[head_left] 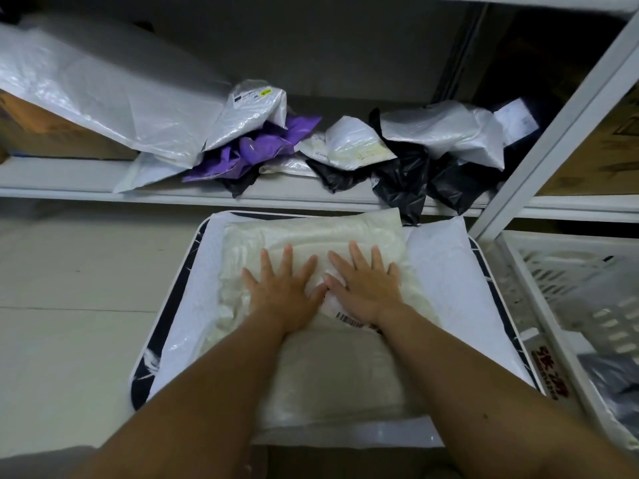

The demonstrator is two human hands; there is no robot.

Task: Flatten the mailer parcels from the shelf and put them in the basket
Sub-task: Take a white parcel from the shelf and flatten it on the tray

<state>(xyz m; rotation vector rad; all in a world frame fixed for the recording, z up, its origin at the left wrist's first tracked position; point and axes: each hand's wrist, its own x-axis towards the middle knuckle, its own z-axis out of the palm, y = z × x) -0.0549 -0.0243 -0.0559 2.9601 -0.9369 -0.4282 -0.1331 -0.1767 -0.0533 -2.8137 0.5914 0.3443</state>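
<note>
A cream mailer parcel lies flat on top of a white mailer inside the basket in front of me. My left hand and my right hand press palm-down side by side on the cream mailer, fingers spread, gripping nothing. A barcode label shows by my right wrist. On the shelf behind lie crumpled mailers: a purple one, a white one, a cream one, black ones and a grey-white one.
A large white plastic bag covers a cardboard box at the shelf's left. A white shelf upright slants at the right. A white slotted crate stands to the right of the basket. Pale floor lies to the left.
</note>
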